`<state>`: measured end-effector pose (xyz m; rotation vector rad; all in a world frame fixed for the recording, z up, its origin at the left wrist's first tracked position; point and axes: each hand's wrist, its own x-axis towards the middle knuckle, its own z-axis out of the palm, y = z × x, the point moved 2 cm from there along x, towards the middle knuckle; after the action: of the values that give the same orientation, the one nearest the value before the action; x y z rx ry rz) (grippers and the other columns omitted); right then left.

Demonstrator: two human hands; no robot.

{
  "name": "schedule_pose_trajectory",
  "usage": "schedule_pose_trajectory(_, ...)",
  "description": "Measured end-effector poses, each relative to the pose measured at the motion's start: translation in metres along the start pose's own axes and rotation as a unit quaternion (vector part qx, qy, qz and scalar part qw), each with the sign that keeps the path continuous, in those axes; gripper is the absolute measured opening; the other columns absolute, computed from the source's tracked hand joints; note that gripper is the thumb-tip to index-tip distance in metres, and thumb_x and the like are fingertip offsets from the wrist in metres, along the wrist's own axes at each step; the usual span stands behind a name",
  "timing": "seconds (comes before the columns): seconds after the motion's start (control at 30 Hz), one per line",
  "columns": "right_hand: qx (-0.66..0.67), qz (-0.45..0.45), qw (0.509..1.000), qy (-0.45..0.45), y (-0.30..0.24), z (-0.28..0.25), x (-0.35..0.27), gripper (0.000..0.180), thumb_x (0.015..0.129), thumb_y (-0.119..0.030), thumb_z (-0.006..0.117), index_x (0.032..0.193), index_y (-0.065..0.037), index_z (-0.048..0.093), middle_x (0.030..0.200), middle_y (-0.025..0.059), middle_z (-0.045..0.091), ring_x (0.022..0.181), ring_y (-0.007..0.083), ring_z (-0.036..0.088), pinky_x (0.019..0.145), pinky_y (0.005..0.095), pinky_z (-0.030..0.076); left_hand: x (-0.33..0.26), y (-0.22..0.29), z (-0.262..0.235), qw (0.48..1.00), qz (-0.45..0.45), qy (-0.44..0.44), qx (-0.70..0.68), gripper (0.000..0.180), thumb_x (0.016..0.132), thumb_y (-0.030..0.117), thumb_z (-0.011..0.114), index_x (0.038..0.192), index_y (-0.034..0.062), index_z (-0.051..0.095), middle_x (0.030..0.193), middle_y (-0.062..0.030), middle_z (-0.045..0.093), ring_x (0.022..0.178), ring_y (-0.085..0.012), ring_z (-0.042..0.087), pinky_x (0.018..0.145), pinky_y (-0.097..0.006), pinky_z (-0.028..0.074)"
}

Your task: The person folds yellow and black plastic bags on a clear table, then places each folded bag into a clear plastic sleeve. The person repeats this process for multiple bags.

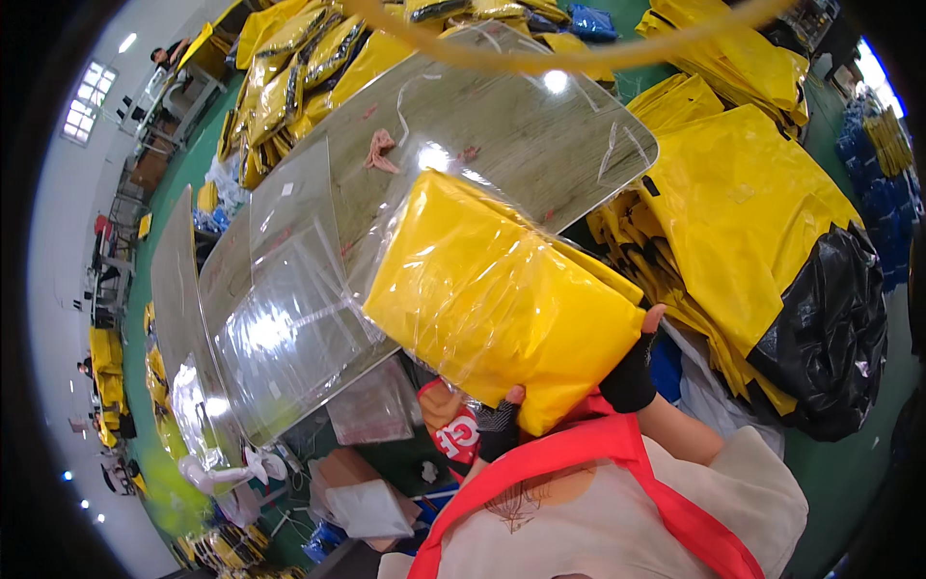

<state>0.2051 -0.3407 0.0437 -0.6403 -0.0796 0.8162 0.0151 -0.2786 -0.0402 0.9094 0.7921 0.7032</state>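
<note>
A blurred, pale yellow curved band (540, 63) crosses the top of the view, nearest the lens, as a worker's left hand (497, 429) and right hand (632, 376), in black fingerless gloves, grip a folded, glossy yellow sheet bundle (511, 299) at the near edge of the wood-patterned worktop (540, 125). The left thumb is clamped on the bundle's near edge; the right hand closes around its right end, thumb by the corner. Clear, crinkled film appears to cover the bundle's far left part; a stiff fold forced against it could split the film, and the slick surface could slide or spring open should either grip loosen. Loose clear plastic bags (280, 309) at the worktop's left end could slip off if bumped. Past the right edge sprawls a large yellow-and-black sheet pile (752, 222). Hidden beneath the bundle are most fingers of both hands; glare obscures the film's opening and the bags' edges, while the band is cut off above.
</note>
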Motion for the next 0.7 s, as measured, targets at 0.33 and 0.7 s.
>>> schedule_pose_trajectory(0.33,-0.537,-0.217,0.779,-0.239,-0.09,0.054,0.077,0.04,0.071,-0.016,0.08,0.1,-0.004,0.055,0.092,0.0076,0.061,0.084,0.02,0.061,0.078,0.031,0.048,0.036,0.221,0.075,0.596,0.483,-0.09,0.636,0.053,0.077,0.044,0.069,0.116,0.0083,0.061,0.113,-0.0133,0.061,0.103,-0.0319,0.057,0.092,-0.049,0.041)
schedule_pose_trajectory(0.7,-0.58,-0.17,0.74,-0.296,-0.061,0.044,0.113,0.063,0.077,-0.015,0.071,0.132,-0.001,0.044,0.136,0.0164,0.046,0.116,0.0222,0.051,0.097,0.0347,0.04,0.106,0.195,0.173,0.567,0.517,-0.263,0.584,0.067,0.071,0.049,0.069,0.127,0.0163,0.051,0.09,-0.0088,0.064,0.064,-0.0274,0.062,0.055,-0.037,0.049)
